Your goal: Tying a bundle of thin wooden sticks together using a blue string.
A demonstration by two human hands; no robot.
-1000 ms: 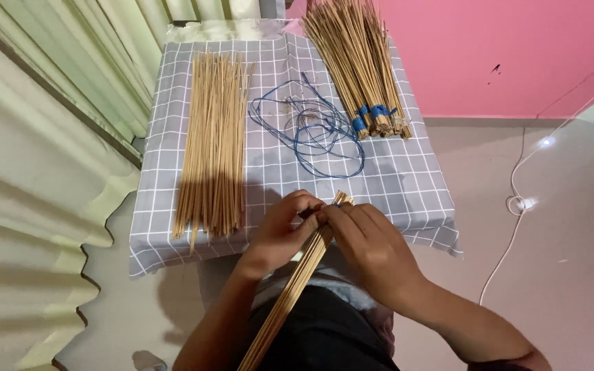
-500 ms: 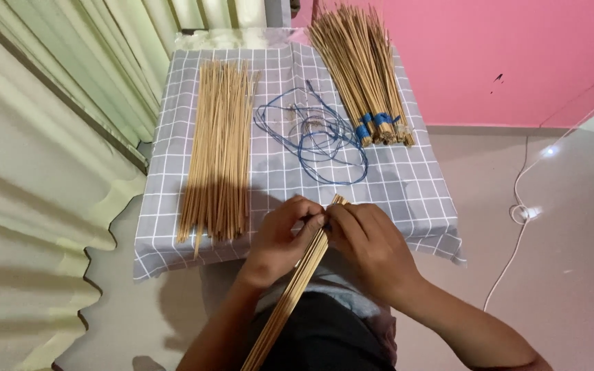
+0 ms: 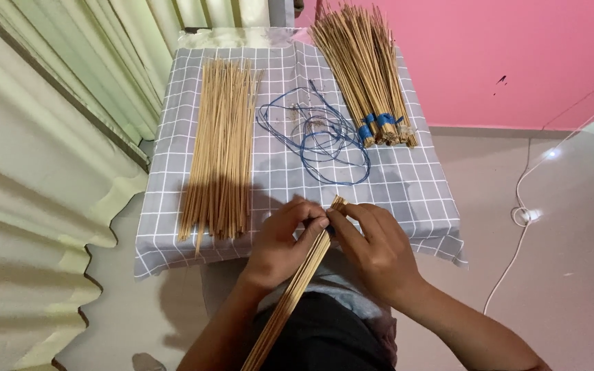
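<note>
Two bare hands at the near edge of a small table draped in a grey, white-checked cloth (image 3: 407,185). Left hand (image 3: 280,240) and right hand (image 3: 376,251) both clenched around the top end of one slim bundle of thin tan bamboo sticks (image 3: 297,285), fingertips meeting just below its tip. Bundle slanted from the cloth's near edge down across the lap, its lower end leaving the view at the bottom edge.

On the cloth, three other things: one loose sheaf of the same tan sticks (image 3: 220,148) laid lengthwise along the left edge; one tangle of thin blue cord (image 3: 321,141) in the middle; one heap of stick bundles tied with blue bands (image 3: 369,75) towards the far right corner, number of bundles not countable. Pale green curtain (image 3: 49,137) just beside the left edge; pink wall (image 3: 503,55) behind; one white cable (image 3: 524,213) on the floor, well apart to the right.
</note>
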